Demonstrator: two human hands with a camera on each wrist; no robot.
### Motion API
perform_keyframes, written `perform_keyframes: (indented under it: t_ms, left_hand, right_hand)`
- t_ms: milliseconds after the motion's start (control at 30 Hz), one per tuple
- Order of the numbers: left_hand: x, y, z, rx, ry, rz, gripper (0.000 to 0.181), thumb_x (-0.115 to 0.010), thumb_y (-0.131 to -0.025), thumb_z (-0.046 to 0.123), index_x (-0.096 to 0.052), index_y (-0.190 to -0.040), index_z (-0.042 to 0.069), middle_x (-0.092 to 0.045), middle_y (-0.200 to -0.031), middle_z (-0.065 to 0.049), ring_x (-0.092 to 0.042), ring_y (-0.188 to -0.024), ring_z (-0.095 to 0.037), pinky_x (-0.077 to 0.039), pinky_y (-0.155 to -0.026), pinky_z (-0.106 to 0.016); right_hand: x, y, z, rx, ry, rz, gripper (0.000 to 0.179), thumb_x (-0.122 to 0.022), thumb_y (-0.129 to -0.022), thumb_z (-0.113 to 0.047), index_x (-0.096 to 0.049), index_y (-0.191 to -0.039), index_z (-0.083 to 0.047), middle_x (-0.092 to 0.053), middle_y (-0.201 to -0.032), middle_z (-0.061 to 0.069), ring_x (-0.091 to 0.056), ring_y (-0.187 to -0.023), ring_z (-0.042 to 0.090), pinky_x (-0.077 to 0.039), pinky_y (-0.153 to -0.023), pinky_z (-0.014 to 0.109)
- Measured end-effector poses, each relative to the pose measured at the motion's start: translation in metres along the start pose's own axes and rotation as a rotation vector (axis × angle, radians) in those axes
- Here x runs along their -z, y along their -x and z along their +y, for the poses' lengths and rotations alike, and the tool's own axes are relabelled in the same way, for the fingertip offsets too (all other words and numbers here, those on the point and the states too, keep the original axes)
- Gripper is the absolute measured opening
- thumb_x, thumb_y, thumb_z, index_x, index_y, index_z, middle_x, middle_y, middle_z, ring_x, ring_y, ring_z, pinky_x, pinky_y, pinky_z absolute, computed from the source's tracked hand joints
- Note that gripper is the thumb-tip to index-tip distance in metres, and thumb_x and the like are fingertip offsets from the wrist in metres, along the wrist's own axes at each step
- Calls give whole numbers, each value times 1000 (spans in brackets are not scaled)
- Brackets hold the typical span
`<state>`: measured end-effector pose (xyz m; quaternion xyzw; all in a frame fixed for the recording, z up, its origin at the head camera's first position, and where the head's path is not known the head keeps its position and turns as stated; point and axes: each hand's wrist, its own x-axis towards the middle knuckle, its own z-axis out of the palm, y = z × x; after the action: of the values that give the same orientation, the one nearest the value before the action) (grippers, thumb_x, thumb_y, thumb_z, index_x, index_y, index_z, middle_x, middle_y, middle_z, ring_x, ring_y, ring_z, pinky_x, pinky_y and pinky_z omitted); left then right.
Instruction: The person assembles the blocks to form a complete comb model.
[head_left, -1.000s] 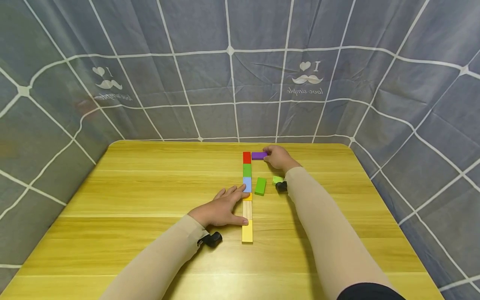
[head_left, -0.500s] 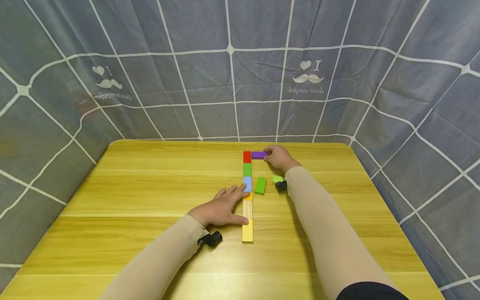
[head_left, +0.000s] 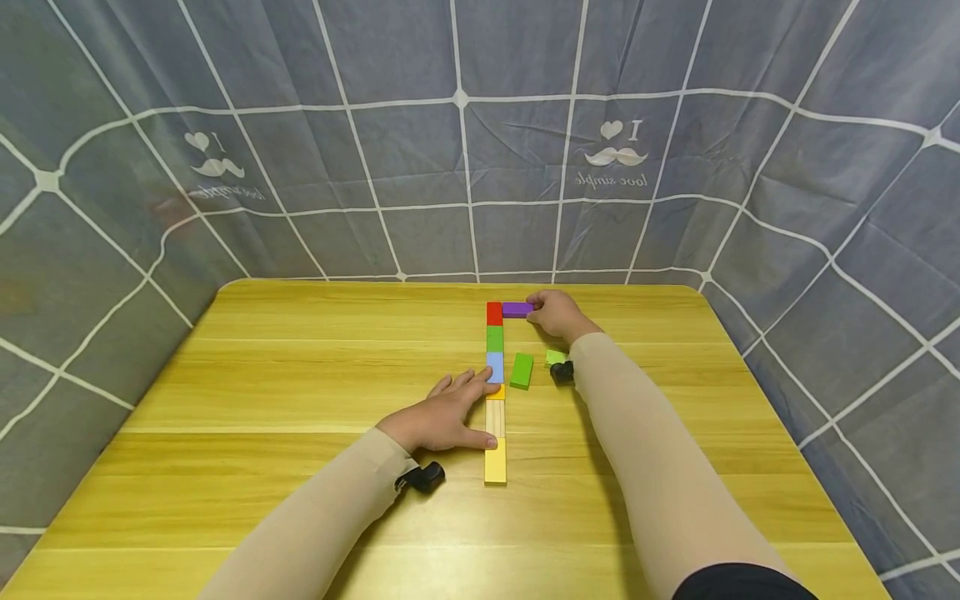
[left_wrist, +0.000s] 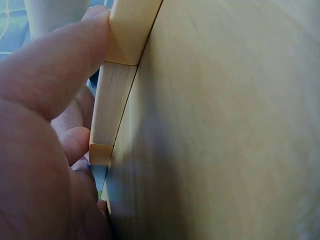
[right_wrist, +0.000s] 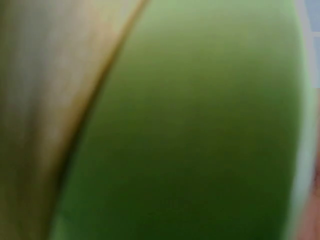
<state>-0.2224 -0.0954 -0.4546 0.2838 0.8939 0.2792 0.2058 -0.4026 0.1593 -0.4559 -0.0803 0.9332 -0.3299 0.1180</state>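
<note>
A straight row of coloured blocks runs away from me: a yellow block nearest, then a bare-wood block, an orange block, a light blue block, a green block and a red block. From the left, my left hand lies with fingers spread along the row. Its thumb touches the yellow block, and its index fingertip rests by the orange one. At the far end my right hand pinches a purple block by its right end, set crosswise against the red block's right side.
A loose bright green block lies right of the row. Farther right, a lime block sits partly behind the right wrist's black camera; a blurred green block face fills the right wrist view. A grey curtain hangs behind the table.
The purple block has shifted slightly left in my right hand, closing the thin gap to the red block. My left hand has stayed in place.
</note>
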Motion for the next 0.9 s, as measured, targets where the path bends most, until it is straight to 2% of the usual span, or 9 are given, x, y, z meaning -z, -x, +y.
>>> perform_keyframes:
  t_ms: [900]
  left_hand:
    - [-1,0,1,0,3,5,89,-77,-93,53,-34,-165,24,-11,-179,-4,-7,-166,-32,2,-133,-56]
  right_hand:
    - [0,1,0,4,-12,9,43,-67,-102,-16,-63,-143,-3,-68,-131,17,-60,-117,29,-46,-114,45]
